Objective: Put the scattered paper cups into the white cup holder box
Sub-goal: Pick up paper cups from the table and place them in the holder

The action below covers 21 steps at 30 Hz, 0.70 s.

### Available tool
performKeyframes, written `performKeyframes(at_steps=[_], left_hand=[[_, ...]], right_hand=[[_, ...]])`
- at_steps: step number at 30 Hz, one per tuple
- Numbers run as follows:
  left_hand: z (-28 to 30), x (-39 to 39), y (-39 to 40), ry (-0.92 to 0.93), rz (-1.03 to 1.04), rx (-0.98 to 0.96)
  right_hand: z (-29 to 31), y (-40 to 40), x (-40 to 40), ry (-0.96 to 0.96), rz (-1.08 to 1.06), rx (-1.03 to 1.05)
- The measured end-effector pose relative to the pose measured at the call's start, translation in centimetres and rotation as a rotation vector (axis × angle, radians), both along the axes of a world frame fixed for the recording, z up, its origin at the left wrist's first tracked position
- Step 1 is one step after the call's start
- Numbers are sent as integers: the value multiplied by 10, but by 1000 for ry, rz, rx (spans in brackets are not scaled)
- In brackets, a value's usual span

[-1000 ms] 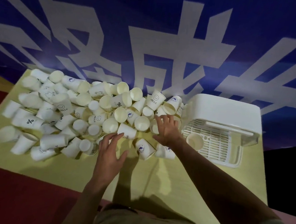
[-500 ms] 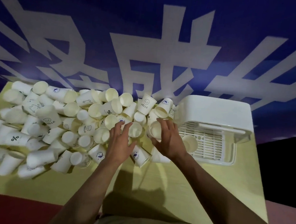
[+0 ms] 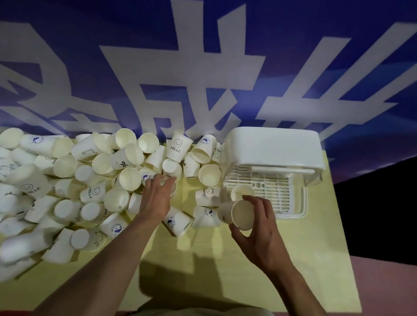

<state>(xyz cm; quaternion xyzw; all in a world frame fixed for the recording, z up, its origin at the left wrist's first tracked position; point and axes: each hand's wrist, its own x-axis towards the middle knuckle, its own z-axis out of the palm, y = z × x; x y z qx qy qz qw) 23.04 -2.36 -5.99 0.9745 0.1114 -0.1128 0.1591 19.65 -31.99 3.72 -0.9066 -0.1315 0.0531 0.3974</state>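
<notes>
Several white paper cups (image 3: 51, 196) lie scattered in a heap across the left and middle of the yellow table (image 3: 219, 277). The white cup holder box (image 3: 274, 147) stands at the back right, its slotted tray holding one cup (image 3: 241, 191). My right hand (image 3: 259, 233) grips a paper cup (image 3: 239, 215) by its rim, mouth toward me, just in front of the box's left corner. My left hand (image 3: 156, 196) reaches into the heap with its fingers around a cup that is mostly hidden under them.
A blue banner (image 3: 209, 59) with large white characters hangs right behind the table. The table's front edge runs near my body, and red floor (image 3: 390, 294) shows at the right. Loose cups (image 3: 207, 194) lie between my hands.
My right hand has lifted a cup out of the heap and carried it right and toward me, near the box. My left hand has stayed at the heap.
</notes>
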Motion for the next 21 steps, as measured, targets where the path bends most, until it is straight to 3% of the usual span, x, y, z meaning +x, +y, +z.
performKeyframes(at_steps=[8,13,21], left_hand=[[76,-29,-44,-278,21,-255],[110,-23,-115,-347,-167,-394],[81,3,-163,-209,-357,-248]], right_hand=[[0,-36,-6,29,-172,-1],[-7,-53,-12,70,-168,-13],[-8,-75,-29,33,-254,46]])
